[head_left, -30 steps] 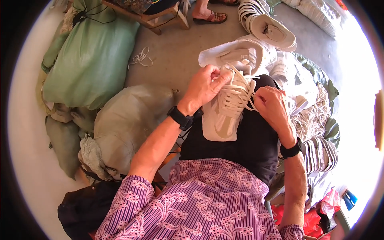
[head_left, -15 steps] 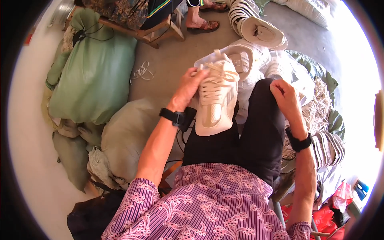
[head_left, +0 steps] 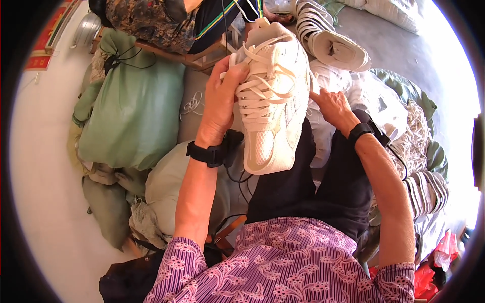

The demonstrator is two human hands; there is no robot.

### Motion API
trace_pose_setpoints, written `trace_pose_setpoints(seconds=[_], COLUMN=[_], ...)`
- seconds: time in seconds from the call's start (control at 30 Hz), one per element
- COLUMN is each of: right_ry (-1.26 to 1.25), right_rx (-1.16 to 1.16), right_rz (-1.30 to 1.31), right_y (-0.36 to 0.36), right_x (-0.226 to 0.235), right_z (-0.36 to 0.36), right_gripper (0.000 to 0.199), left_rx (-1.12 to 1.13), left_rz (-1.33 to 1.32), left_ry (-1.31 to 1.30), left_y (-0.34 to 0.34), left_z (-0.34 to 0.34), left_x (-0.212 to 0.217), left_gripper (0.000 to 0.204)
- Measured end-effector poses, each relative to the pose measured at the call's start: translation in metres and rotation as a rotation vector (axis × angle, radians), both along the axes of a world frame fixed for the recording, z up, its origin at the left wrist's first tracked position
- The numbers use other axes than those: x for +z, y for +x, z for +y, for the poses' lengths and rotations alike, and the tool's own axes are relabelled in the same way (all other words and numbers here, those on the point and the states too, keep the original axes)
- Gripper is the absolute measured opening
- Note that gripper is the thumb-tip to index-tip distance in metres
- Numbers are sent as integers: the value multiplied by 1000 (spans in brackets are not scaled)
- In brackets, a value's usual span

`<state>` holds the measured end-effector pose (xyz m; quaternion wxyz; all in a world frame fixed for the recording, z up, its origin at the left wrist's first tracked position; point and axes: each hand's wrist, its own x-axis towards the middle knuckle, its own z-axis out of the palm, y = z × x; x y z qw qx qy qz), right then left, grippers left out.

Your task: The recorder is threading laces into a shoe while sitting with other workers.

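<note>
A cream sneaker (head_left: 270,103) with pale laces (head_left: 265,86) threaded across its front is raised above my lap, toe toward me. My left hand (head_left: 222,93) is closed on its left side near the collar, thumb on the upper. At the sneaker's right edge, my right hand (head_left: 334,107) has its fingertips against the side, partly hidden by the shoe, with the other fingers curled. Loose lace ends loop over the tongue. Black bands (head_left: 209,154) circle both wrists.
Green sacks (head_left: 134,106) and a pale sack (head_left: 177,177) stand at my left. A person (head_left: 151,22) sits across from me. To the right are nested shoe uppers (head_left: 336,48), a heap of laces (head_left: 411,126) and another stack of shoe parts (head_left: 427,194).
My left hand has brought the sneaker up and closer to view. My right hand has moved left from my knee to the sneaker's edge. The whole view has shifted slightly.
</note>
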<state>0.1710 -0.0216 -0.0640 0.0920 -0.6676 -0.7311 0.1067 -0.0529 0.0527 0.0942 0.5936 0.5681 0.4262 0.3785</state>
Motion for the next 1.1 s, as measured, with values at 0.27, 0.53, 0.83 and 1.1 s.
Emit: trace_pose_setpoints(seconds=[0.27,0.53,0.83,1.1], right_ry=[21,345,-408,-449], right_rx=[-19,121,169,705], right_rz=[44,377,623,699], right_y=[11,68,87,-25], right_x=[16,118,227,147], right_z=[12,-35,-60,-11], right_gripper=[13,13,19,22], left_rx=[101,123,292,250], left_rz=[296,-648,-229,543], left_ry=[369,-125,281,559], left_y=[-25,-49,-83,-110], left_z=[15,1,-12,-23], left_x=[36,88,71,-73], left_gripper=[29,26,30,59])
